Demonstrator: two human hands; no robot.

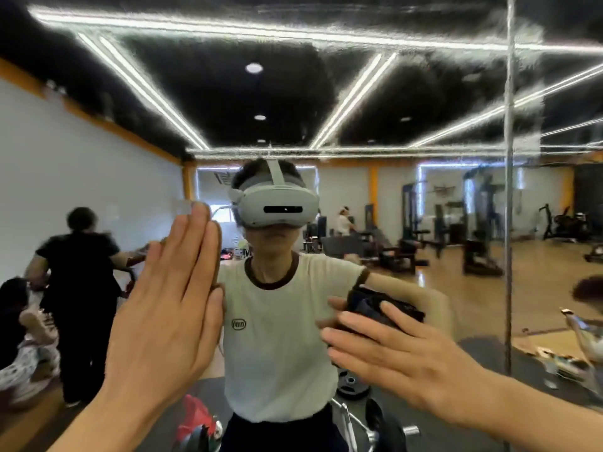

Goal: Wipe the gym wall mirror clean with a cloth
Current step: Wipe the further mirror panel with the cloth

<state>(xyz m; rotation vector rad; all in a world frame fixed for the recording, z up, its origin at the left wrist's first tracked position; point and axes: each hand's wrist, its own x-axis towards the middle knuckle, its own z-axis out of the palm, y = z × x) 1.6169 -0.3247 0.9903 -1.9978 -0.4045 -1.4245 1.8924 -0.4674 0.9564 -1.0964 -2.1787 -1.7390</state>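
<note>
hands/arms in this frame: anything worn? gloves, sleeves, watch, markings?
Both bare. The left hand and right hand have no gloves, and no rings show on the visible fingers. Both forearms run uncovered to the frame's bottom edge: no sleeves, no watch or bands on either wrist. No cables or markings. The mirror shows short cream sleeves with dark trim.

Weight plate point(350, 383) on dark floor point(489, 357)

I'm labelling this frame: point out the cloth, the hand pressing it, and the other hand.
cloth point(375, 305), head view: dark folds above the fingers.
right hand point(401, 350), head view: back of the hand, fingers straight on the cloth.
left hand point(169, 308), head view: back of the flat, raised hand.
</note>
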